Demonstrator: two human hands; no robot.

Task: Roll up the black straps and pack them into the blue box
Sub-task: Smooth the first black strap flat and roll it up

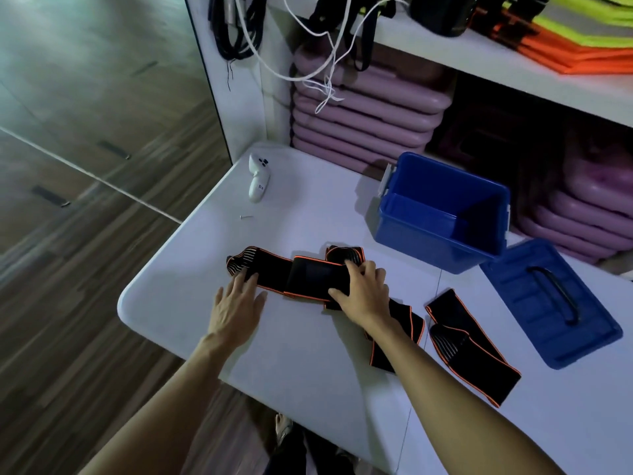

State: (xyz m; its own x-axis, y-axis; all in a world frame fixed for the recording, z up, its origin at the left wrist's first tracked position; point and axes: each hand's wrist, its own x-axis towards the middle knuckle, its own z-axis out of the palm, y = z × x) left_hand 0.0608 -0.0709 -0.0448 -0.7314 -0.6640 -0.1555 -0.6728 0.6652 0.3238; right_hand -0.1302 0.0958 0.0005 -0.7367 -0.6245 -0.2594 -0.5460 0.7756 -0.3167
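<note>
Black straps with orange edges lie flat on the white table (308, 365). One long strap (274, 272) runs left to right under both hands. My left hand (236, 303) rests flat on its left end, fingers spread. My right hand (363, 289) presses on a folded part (315, 277) of the strap, thumb and fingers at its edge. Another strap (400, 330) runs under my right forearm. A third strap (476, 351) lies further right. The blue box (442, 210) stands open behind them, nothing inside that I can see.
The blue lid (548, 303) with a black handle lies right of the box. A white controller (258, 178) and a small screw (246, 217) sit at the table's far left. Purple stacked boards (363, 114) and shelves stand behind. The table's rounded corner is at the left.
</note>
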